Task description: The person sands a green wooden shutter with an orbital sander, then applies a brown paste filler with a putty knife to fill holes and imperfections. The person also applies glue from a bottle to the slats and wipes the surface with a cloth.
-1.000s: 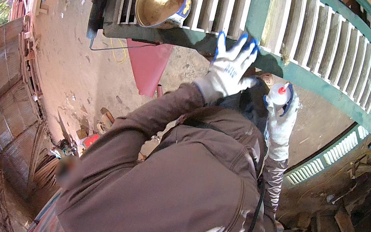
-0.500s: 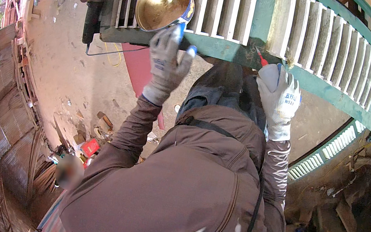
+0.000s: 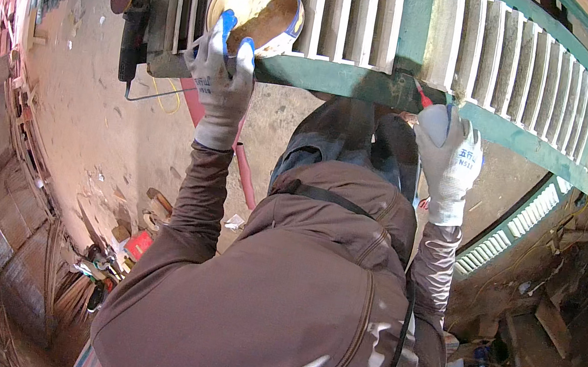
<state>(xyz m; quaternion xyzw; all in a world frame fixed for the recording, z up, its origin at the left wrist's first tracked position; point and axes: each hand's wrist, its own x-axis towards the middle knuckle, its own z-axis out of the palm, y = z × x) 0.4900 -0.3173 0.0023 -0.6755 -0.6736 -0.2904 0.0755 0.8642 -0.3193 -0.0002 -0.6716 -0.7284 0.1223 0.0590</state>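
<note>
A green louvred shutter (image 3: 305, 74) with pale slats lies across in front of me. Resting on its slats is a round tub (image 3: 284, 9) with a blue-edged wall and tan residue inside. My left hand (image 3: 218, 88), in a white glove with blue fingertips, is at the tub's near side. Its fingers are spread, two of them overlapping the tub's near rim; whether they touch it I cannot tell. My right hand (image 3: 457, 161), gloved the same way, is closed around a white squeeze bottle (image 3: 434, 122) with a red nozzle, tilted toward the shutter's near edge beside the middle crosspiece.
A dark power tool (image 3: 130, 49) with a round brown disc stands by the shutter's left end, its cord running toward me. A red strip (image 3: 245, 175) lies on the floor. Another slatted panel (image 3: 510, 228) leans at right. Scraps and a red box (image 3: 138, 244) lie lower left.
My left hand has moved left and away from me, its fingers now overlapping the tub's rim. My right hand keeps the bottle at nearly the same place. The view has shifted slightly.
</note>
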